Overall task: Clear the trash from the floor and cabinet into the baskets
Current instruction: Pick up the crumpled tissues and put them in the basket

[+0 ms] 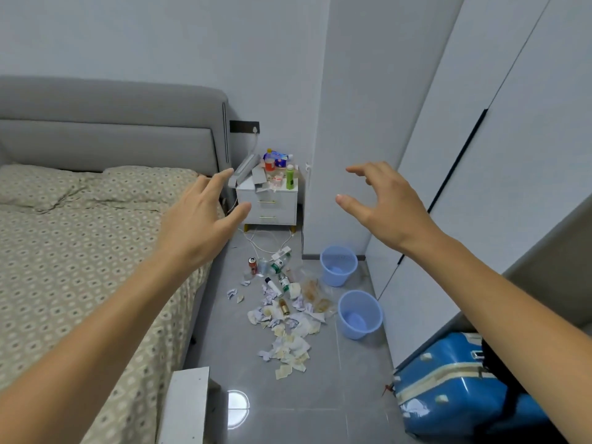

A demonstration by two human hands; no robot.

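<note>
Crumpled paper scraps [288, 334] litter the grey floor in a long pile, with several bottles [278, 280] and a red can [252, 265] at its far end. Two light blue baskets stand to the right of the pile, one farther [338, 265] and one nearer [358, 314]. A white bedside cabinet [267, 203] at the back carries a green bottle [290, 177], a red-capped jar and other clutter. My left hand [198, 219] and my right hand [381, 203] are both raised in the air well short of the trash, fingers spread, holding nothing.
A bed [80, 251] with a patterned sheet fills the left. A blue suitcase [455, 389] lies at the lower right against the white wardrobe [496, 155]. A white charger cable [266, 245] trails across the floor below the cabinet. A white board [185, 405] leans at the bed's foot.
</note>
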